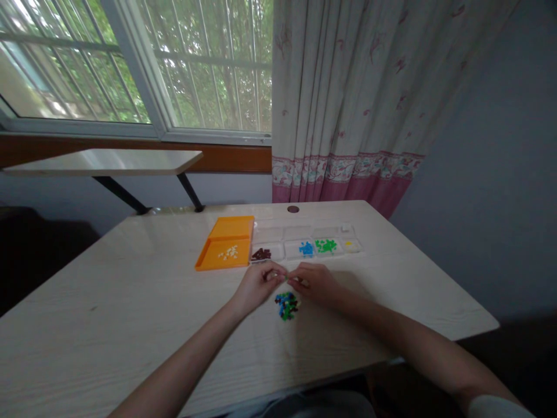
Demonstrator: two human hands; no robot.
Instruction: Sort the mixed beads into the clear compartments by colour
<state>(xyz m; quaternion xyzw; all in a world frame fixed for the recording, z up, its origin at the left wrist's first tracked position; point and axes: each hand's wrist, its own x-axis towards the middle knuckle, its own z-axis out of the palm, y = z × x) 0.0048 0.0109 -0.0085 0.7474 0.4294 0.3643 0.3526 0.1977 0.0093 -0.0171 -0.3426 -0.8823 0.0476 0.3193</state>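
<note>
My left hand (262,283) and my right hand (315,281) meet above the table, fingertips pinched together. Whatever small piece sits between them is too tiny and covered to name. Just below my fingers lies a pile of small mixed pieces (286,306) in blue, green, dark brown and white. Beyond my hands stands a clear compartment box (284,251). In its front compartments are dark brown pieces (261,254), blue pieces (306,249), green pieces (326,246) and a little yellow (348,244).
Left of the clear box lies an orange tray (209,251) with white pieces (229,252) in its front part. A raised shelf (108,161) on black legs stands at the back left. A round brown cap (293,209) sits near the rear edge, before the curtain (339,116).
</note>
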